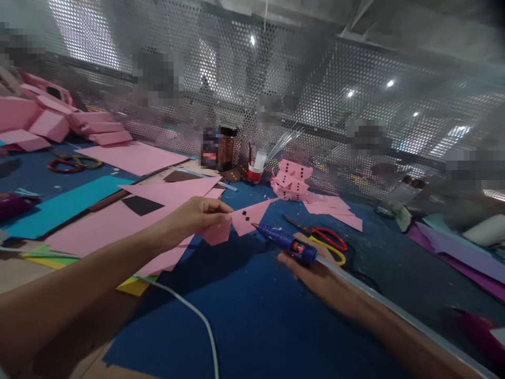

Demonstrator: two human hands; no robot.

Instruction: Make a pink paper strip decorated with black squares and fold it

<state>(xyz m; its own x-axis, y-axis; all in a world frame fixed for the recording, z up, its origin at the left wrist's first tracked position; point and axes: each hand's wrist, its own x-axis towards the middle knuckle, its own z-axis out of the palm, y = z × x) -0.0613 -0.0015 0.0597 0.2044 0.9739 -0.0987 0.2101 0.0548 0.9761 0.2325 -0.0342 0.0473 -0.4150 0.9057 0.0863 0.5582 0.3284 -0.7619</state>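
My left hand [205, 213] is closed on a pink paper piece [251, 217] that bears small black squares; it is held up above the blue table surface. A folded pink flap hangs below my fingers. My right hand [305, 260] is wrapped round a blue glue gun [290, 245], and a long clear stick trails from its rear along my forearm. The gun's metal tip points left and is at or very near the lower edge of the pink piece; whether they touch I cannot tell.
Red-and-yellow scissors [329, 239] lie right of the gun. Behind stand pink cut pieces [292, 181], a red-and-white cup [255, 172] and a dark jar [228, 147]. Pink sheets [136, 156] and a teal sheet [71, 202] spread left. A white cable [189, 305] crosses the front.
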